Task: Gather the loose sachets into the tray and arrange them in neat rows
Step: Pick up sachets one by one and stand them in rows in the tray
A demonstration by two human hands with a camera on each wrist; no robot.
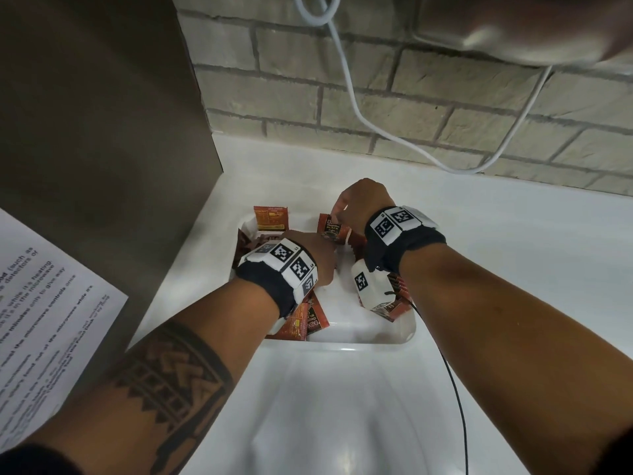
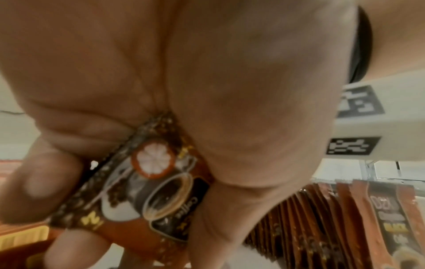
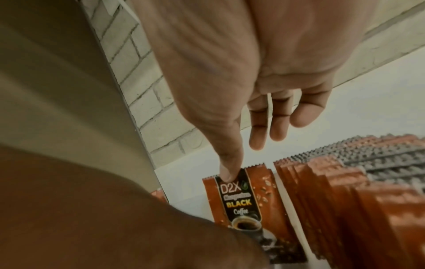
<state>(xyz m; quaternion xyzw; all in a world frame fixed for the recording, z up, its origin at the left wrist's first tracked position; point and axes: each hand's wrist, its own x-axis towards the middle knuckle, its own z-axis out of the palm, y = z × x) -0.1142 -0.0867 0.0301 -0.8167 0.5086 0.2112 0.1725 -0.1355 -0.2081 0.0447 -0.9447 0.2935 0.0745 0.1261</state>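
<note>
Together, hands (image 1: 317, 250) (image 1: 359, 200) pinching one sachet (image 1: 333, 231)

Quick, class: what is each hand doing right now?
Left hand: grips the lower end of the D2X sachet.
Right hand: pinches the same sachet's top edge, other fingers straight.

My head feed is evenly lit, a little soft, with no hard shadows. The white counter (image 1: 342, 399) at bottom centre gives back a pale sheen. The metal fixture (image 1: 513, 25) at upper right is a blurred glare, and the brick wall (image 1: 376, 97) bows toward the edges. On the left wrist feed the left hand (image 2: 207, 72) fills the frame, smeared; only the sachet (image 2: 161, 191) print near centre reads. The right wrist feed is dimmer, with an underexposed arm (image 3: 92, 218) lower left and crisp lettering at centre.
</note>
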